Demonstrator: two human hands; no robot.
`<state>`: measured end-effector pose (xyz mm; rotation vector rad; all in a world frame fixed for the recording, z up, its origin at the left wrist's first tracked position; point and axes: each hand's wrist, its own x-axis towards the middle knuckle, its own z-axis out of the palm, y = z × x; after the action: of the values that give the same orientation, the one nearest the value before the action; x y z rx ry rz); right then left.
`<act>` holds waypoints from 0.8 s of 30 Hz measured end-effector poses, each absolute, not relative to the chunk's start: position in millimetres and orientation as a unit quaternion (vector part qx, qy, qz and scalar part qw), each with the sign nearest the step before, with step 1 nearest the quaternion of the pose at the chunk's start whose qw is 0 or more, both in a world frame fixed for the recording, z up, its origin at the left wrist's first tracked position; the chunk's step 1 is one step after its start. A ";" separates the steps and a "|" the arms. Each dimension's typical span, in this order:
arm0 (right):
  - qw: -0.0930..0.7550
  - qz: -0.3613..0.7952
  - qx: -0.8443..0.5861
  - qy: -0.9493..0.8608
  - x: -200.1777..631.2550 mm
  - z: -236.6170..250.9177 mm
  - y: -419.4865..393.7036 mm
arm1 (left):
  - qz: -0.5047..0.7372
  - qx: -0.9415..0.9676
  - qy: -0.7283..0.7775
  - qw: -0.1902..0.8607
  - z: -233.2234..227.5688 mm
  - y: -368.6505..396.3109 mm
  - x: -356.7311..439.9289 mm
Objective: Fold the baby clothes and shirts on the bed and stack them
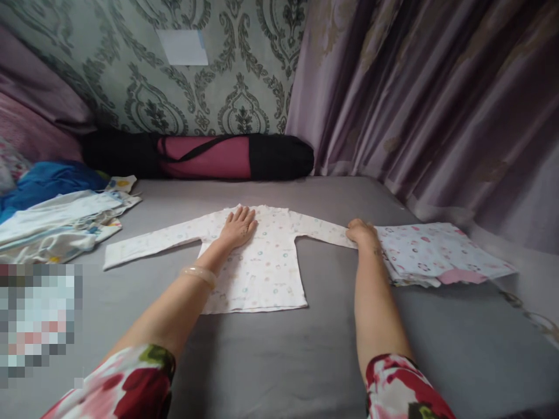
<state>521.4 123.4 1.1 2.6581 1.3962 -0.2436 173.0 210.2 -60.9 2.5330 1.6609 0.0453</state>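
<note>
A small white long-sleeved shirt (pixel 262 267) with a tiny print lies spread flat on the grey sheet, both sleeves stretched out sideways. My left hand (pixel 239 227) rests flat on the upper chest of the shirt, fingers spread; a pale bangle (pixel 198 276) circles that wrist. At the end of the right-hand sleeve, my right hand (pixel 362 231) is closed on the cuff. Just beyond it lies a folded stack of printed clothes (pixel 437 250), white with pink and dark motifs.
A heap of clothes (pixel 56 218), white and blue, lies at the left. Along the wall rests a long black and maroon bag (pixel 205 157). Purple curtains (pixel 371 87) hang at the right. A blurred patch (pixel 39 320) covers something at the lower left.
</note>
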 end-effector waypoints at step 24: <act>-0.282 -0.119 0.781 0.545 540.4 16.8 122.1 | 0.206 0.931 0.285 0.099 -51.2 210.9 230.6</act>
<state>540.4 122.1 16.8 3.0218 2.1073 -0.4596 230.6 210.9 -51.2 2.7522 0.8433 0.6102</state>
